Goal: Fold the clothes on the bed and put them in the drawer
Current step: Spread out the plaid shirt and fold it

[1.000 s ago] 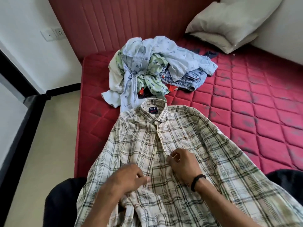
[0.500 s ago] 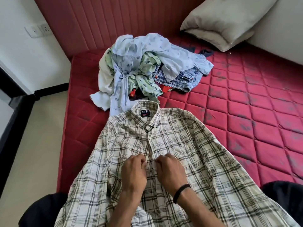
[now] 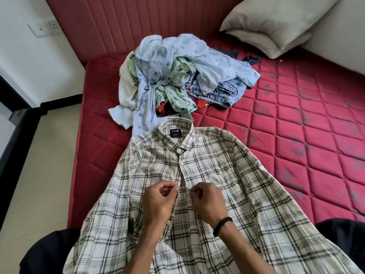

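One bed (image 3: 296, 155), one pillow (image 3: 276, 26) at its head. One plaid shirt (image 3: 256, 204) lies flat at the near edge, one unfolded pile (image 3: 167, 76) just beyond its collar. Left hand (image 3: 158, 202) and right hand (image 3: 207, 202) each pinch the shirt's button strip. Soft, light, floppy; probably best gripped at shoulders or hem.

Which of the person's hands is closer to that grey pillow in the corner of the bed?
The right hand. The pillow lies far up and to the right of both hands; the left hand sits across the plaid shirt's button strip, farther from it.
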Available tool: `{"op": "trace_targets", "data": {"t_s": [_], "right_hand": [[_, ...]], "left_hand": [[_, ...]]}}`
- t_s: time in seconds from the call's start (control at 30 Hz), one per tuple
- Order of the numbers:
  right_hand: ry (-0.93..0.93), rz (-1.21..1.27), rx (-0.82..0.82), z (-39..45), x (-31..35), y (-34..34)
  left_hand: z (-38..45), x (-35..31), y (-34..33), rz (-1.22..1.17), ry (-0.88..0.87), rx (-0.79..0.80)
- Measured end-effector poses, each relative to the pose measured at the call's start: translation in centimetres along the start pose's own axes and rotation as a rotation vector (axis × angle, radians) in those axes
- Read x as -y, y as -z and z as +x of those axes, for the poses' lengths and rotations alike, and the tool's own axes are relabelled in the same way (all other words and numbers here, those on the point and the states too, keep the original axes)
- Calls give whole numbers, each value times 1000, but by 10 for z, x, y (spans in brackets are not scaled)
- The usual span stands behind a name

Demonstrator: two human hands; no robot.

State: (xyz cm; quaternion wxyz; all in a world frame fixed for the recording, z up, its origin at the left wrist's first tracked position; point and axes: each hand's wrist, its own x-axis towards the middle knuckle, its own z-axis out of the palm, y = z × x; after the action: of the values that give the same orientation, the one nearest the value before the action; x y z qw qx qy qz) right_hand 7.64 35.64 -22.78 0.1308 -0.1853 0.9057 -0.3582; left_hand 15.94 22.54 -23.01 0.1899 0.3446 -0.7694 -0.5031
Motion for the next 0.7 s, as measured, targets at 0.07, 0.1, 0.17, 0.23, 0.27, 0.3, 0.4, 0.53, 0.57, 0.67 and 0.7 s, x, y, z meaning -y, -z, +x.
{"op": "trace_targets", "data": {"t_s": [0.07, 0.1, 0.17, 0.23, 0.27, 0.3, 0.4, 0.53, 0.57, 0.67, 0.7], "right_hand": [[-112, 256, 78, 4, -2, 8], [-197, 418, 134, 5, -1, 15], [-362, 705, 254, 8, -2, 27], [-435, 860, 319, 17, -9, 36], [-454, 918, 335, 21, -12, 39], [-469, 959, 344, 24, -12, 41], [-484, 1010, 351, 23, -10, 39], [-406, 896, 320, 14, -3, 25], [-387, 866, 310, 12, -3, 21], [-309, 755, 263, 9, 0, 15], [-268, 701, 238, 8, 1, 14]], "left_hand": [[0, -1, 1, -105, 48, 12], [-1, -1, 1, -136, 65, 16], [-2, -2, 2, -160, 83, 18], [-3, -3, 1, -166, 82, 16], [-3, -3, 1, -171, 80, 17], [-3, -3, 1, -178, 80, 19], [-4, -5, -2, -189, 67, 27], [-7, -7, -7, -187, 69, 3], [-8, -6, -8, -206, 84, 10], [-9, -6, -12, -265, 128, 42], [-8, -5, -13, -274, 139, 46]]}}
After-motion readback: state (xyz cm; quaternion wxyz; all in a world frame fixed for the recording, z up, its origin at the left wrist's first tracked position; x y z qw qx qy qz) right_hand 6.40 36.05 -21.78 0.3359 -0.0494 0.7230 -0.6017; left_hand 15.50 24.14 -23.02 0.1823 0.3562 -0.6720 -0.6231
